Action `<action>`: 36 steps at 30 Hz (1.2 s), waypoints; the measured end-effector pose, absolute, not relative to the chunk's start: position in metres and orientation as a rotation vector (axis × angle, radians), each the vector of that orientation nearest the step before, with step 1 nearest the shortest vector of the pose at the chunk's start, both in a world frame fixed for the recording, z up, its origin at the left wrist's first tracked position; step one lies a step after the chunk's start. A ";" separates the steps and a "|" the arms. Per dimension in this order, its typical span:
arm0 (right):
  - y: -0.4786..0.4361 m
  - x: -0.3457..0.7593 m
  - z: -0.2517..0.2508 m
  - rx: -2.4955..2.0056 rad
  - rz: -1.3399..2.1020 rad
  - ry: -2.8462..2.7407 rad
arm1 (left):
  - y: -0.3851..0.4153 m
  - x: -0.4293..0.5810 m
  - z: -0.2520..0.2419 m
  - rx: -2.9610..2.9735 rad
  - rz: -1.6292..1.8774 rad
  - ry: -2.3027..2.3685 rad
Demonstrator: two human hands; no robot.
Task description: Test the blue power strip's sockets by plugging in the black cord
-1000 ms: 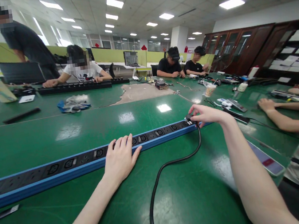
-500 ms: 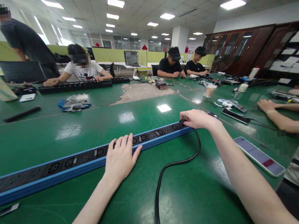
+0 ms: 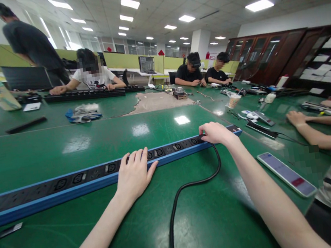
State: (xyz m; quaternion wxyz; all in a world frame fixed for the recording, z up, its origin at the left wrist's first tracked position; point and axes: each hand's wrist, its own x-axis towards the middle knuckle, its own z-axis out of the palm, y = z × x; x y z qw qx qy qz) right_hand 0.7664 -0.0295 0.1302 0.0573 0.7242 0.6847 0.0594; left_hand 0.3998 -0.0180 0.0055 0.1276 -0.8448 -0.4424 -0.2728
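Note:
A long blue power strip (image 3: 94, 185) with a black socket face lies across the green table in front of me. My left hand (image 3: 134, 175) rests flat across its middle, fingers stretched over the sockets and thumb apart. Towards the strip's right end, my right hand (image 3: 215, 132) is closed around the plug of a black power cord (image 3: 188, 184). The plug is mostly hidden under my fingers, at the socket face; how deep it sits I cannot tell. From there the cord curves down over the table towards me.
A phone (image 3: 286, 174) lies right of my right forearm, near another person's arms (image 3: 315, 126). Gloves (image 3: 83, 113), a black bar (image 3: 27, 124) and a drink cup (image 3: 233, 100) stand or lie farther off. Other people sit across the table (image 3: 175, 196).
My right hand has shifted very slightly left with the plug, and the cord's curve has moved a little left. My left hand keeps its place on the strip.

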 end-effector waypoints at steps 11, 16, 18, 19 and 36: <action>-0.030 0.752 0.134 2.246 0.250 1.960 | -0.019 0.400 0.006 -2.433 -0.792 -1.277; -0.029 0.755 0.135 2.295 0.147 1.970 | -0.020 0.400 0.005 -2.438 -0.807 -1.278; -0.030 0.752 0.134 2.287 0.182 1.983 | -0.020 0.400 0.006 -2.437 -0.806 -1.283; -0.030 0.750 0.135 2.283 0.207 1.979 | -0.020 0.400 0.006 -2.435 -0.805 -1.286; -0.030 0.740 0.139 2.250 0.205 1.928 | -0.020 0.400 0.007 -2.427 -0.799 -1.261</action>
